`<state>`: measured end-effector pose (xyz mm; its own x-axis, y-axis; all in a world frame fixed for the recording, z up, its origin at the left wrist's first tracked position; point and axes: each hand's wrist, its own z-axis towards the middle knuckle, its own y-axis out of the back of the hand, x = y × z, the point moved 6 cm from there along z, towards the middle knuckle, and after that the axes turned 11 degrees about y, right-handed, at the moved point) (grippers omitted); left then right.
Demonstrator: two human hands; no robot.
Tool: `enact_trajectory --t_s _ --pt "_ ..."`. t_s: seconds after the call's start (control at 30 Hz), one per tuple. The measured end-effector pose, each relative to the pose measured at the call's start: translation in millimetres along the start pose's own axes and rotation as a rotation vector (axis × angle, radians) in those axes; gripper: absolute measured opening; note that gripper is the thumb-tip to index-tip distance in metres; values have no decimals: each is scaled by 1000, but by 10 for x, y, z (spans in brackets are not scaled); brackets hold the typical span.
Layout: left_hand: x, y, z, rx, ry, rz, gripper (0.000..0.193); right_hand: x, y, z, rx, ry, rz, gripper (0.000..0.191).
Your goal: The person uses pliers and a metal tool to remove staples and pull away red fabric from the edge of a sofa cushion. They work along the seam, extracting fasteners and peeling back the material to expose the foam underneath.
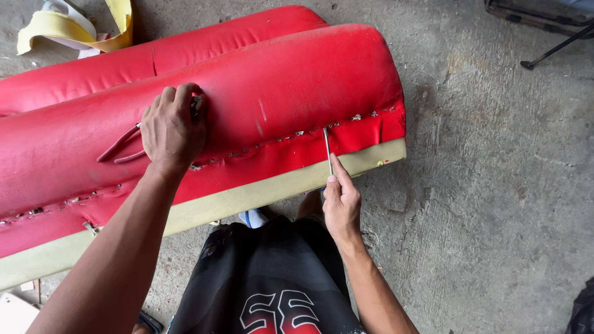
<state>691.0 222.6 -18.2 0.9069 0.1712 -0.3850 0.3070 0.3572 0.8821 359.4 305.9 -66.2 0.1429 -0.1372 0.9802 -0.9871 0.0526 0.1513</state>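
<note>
Above right hand [341,201], stapled seam [297,137]

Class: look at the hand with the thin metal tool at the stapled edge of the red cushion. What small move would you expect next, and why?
Probably a slight levering of the metal tool by the right hand: its tip sits at the staple row on the red cushion, and the left hand braces the cover.
</note>
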Motion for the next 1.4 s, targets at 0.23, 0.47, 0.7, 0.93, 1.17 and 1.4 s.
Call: enact_trajectory --t_s 0.23,0.47,0.7,0.93,1.17,1.4 --pt "-4 -7 -7 10 1 -3 15 25 -28 -20 -16 -63 41 47" --pt "5 -43 23 24 22 32 16 185 -51 58 -5 173 -274 45" --pt "12 -85 -24 23 -2 1 15 -187 -242 -39 51 -303 1026 37" --pt "0 -57 15 69 5 -12 17 -173 -38 8 -32 40 29 44" --pt "-126 -26 30 409 85 -170 28 -340 -413 -110 131 -393 1573 42" --pt "-394 -42 -1482 1133 1249 -1267 34 -61 87 53 57 426 -235 40"
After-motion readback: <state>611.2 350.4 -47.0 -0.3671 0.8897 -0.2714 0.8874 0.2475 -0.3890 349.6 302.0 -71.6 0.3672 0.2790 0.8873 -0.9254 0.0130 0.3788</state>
